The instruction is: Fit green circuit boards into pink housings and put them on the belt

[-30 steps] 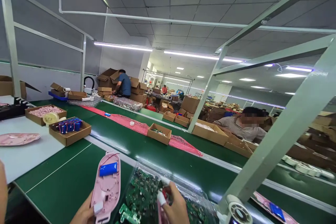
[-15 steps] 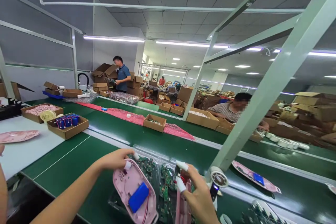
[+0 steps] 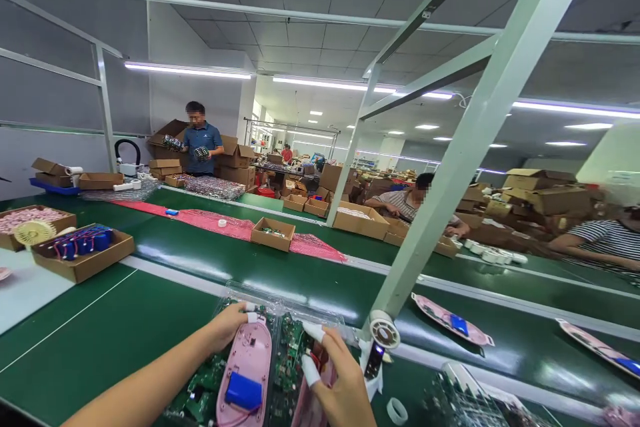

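My left hand (image 3: 231, 325), with white finger cots, is closed on the far end of a pink plastic shell (image 3: 255, 350). Inside the shell lies a blue battery pack (image 3: 244, 390) with a red wire. My right hand (image 3: 343, 373), also in white finger cots, curls around a second pink shell (image 3: 311, 403), seen edge-on and partly hidden by the fingers. Red wiring and a dark part show near its fingertips. Under and between both shells are green circuit boards (image 3: 286, 353) in clear plastic trays.
A small fan (image 3: 384, 332) stands by the slanted post (image 3: 450, 167). A tape roll (image 3: 397, 411) lies near more boards (image 3: 465, 393). Pink shells with batteries (image 3: 453, 320) rest on the green belt at right. A box of blue batteries (image 3: 83, 253) sits left. Co-workers are across the line.
The view has turned right, so the scene sits further left. The left shell now points more straight away from me. A co-worker at the back now has a bundle in each hand.
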Motion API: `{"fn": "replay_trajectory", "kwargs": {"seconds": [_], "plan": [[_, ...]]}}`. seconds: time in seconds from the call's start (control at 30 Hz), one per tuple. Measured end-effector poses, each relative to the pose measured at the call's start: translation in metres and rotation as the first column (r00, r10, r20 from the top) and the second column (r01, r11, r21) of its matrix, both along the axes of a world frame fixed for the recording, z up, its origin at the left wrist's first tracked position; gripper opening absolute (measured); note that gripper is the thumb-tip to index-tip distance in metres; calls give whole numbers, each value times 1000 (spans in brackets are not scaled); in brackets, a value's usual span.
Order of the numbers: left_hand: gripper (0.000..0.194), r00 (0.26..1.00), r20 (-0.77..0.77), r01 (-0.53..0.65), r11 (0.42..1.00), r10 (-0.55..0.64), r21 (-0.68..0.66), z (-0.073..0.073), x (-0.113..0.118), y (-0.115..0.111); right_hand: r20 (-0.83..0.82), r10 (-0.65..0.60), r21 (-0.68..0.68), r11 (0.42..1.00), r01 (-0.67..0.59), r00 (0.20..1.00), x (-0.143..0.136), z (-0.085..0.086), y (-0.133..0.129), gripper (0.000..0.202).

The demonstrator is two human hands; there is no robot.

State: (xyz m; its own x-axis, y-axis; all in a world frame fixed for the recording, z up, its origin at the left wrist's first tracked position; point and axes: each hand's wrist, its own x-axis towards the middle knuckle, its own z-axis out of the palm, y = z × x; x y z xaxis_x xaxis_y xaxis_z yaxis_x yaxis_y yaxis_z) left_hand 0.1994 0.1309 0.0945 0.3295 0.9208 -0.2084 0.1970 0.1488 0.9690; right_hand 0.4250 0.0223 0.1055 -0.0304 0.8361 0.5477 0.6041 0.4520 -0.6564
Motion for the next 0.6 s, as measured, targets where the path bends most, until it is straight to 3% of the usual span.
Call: {"fn": "replay_trajectory", "kwargs": {"seconds": [0.1, 0.23, 0.33, 0.43, 0.5, 0.6], "plan": [[37, 978, -200, -51, 997, 62, 56, -8, -16, -24, -2, -50, 16, 999, 50, 999, 6, -12, 5, 37], [74, 850, -503, -35, 970, 156, 241, -5, -35, -56, 15, -25, 82, 996, 24, 1000, 7, -9, 3, 35], [79, 758, -643, 76, 963, 113, 260, -1, -31, -73, 2, -96, 218, 971, 93, 995, -1, -2, -1, 33], [83, 690, -717, 129, 957, 101, 259, -3, -14, -80, -31, -239, 386, 893, 232, 971, -14, 1, -5, 28], [86, 684, -719, 110, 956, 125, 271, -8, -4, -82, -14, -286, 475, 841, 258, 958, -20, 1, -5, 27], [92, 773, -613, 17, 960, 165, 281, -20, 6, -83, -10, -324, 518, 807, 282, 946, -20, 0, -2, 24]]}}
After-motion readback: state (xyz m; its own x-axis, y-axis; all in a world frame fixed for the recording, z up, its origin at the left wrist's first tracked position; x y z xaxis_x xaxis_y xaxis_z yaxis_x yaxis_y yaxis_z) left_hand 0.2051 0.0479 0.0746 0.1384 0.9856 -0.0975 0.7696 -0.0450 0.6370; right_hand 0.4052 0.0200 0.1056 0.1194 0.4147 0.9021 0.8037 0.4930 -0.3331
